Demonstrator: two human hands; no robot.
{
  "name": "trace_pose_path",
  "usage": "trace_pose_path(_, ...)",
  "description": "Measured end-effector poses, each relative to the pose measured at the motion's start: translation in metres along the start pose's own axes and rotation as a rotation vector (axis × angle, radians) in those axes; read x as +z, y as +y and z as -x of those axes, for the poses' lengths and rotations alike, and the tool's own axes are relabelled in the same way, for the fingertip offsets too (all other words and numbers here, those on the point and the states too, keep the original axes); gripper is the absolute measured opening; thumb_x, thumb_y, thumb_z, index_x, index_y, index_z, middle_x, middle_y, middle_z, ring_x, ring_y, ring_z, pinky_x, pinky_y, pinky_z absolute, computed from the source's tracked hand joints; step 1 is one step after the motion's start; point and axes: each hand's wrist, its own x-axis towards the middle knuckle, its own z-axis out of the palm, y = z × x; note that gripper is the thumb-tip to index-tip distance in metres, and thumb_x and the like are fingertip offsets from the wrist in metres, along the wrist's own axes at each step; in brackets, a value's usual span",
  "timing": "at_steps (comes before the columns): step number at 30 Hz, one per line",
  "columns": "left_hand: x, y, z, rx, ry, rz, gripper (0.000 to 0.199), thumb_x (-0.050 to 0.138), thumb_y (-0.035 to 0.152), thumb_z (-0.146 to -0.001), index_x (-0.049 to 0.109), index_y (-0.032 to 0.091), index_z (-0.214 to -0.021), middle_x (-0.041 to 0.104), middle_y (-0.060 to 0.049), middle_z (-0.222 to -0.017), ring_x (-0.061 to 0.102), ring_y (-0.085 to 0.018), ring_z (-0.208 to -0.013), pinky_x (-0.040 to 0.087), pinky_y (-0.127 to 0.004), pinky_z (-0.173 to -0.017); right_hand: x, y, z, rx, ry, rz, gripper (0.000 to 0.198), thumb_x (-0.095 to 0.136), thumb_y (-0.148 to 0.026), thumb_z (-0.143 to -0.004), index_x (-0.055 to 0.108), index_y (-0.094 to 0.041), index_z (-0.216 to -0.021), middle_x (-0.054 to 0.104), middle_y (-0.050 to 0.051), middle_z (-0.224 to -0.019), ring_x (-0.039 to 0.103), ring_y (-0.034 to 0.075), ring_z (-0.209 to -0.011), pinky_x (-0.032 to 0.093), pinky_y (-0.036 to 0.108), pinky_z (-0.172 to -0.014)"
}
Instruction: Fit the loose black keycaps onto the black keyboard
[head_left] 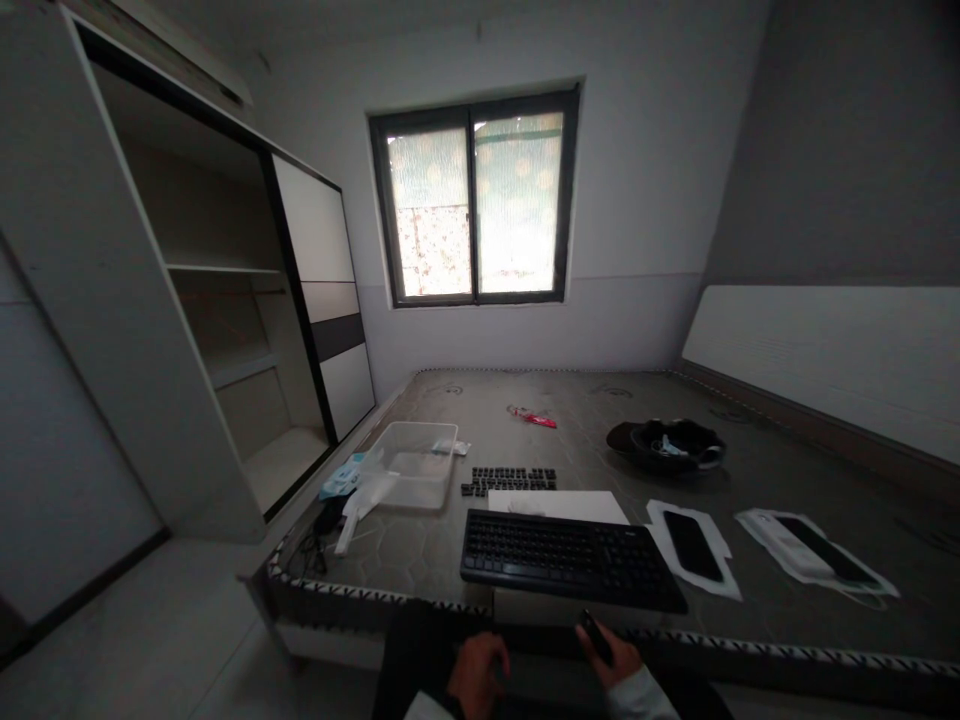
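Note:
My right hand (pixel 611 657) is closed around a small dark stick-like object (pixel 597 636), whose exact kind I cannot make out. My left hand (pixel 478 672) hovers beside it with loosely bent fingers and nothing visible in them. Both hands are low in the view, just in front of the bed's near edge. Beyond them lies a black keyboard (pixel 570 558), partly on a white sheet or board (pixel 559 503). Rows of loose black keycaps (pixel 510 480) are laid out behind the keyboard's left part.
On the mattress (pixel 570 400) are a clear plastic bin (pixel 420 490), a red packet (pixel 536 418), a dark cap (pixel 667 447) with small items inside, and two dark phone-like slabs (pixel 694 545) on white wrappings. An open wardrobe (pixel 232 300) stands left; a headboard (pixel 825 350) is right.

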Motion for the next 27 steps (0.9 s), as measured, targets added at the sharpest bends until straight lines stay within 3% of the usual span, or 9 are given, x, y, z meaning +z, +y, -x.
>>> trace_pose_path(11, 0.009, 0.007, -0.003, 0.055, 0.016, -0.067, 0.033, 0.045, 0.006, -0.072, 0.070, 0.023, -0.084, 0.066, -0.003, -0.095, 0.059, -0.019, -0.098, 0.040, -0.027, -0.091, 0.019, 0.029, -0.005, 0.003, 0.006, -0.054, 0.074, 0.044, -0.088, -0.068, 0.079, -0.024, -0.080, 0.077, 0.009, -0.084, 0.074, 0.032, -0.083, 0.061, 0.034, -0.076)
trace_pose_path(16, 0.012, -0.003, -0.007, 0.102, -0.067, -0.133, 0.038, 0.047, 0.002, -0.067, 0.069, 0.026, -0.086, 0.067, 0.000, -0.099, 0.059, -0.018, -0.101, 0.040, -0.025, -0.091, 0.025, 0.037, -0.008, -0.016, 0.042, -0.065, 0.074, 0.045, -0.088, -0.067, 0.079, -0.024, -0.078, 0.077, 0.010, -0.084, 0.074, 0.032, -0.081, 0.061, 0.035, -0.075)
trace_pose_path(22, 0.013, -0.005, -0.008, 0.099, -0.070, -0.145, 0.038, 0.046, 0.001, -0.068, 0.069, 0.024, -0.088, 0.067, -0.001, -0.099, 0.059, -0.017, -0.100, 0.040, -0.025, -0.090, 0.022, 0.031, -0.012, -0.013, 0.082, 0.001, 0.080, 0.039, -0.090, -0.069, 0.078, -0.020, -0.076, 0.076, 0.014, -0.081, 0.074, 0.034, -0.077, 0.061, 0.040, -0.071)
trace_pose_path(27, 0.002, 0.013, 0.001, 0.104, -0.055, -0.087, 0.035, 0.042, 0.003, -0.071, 0.068, 0.022, -0.085, 0.066, -0.002, -0.095, 0.060, -0.015, -0.095, 0.041, -0.024, -0.086, 0.009, 0.020, -0.018, -0.078, 0.084, 0.068, 0.067, 0.044, -0.082, -0.076, 0.072, -0.021, -0.068, 0.073, 0.010, -0.067, 0.071, 0.025, -0.065, 0.058, 0.033, -0.066)
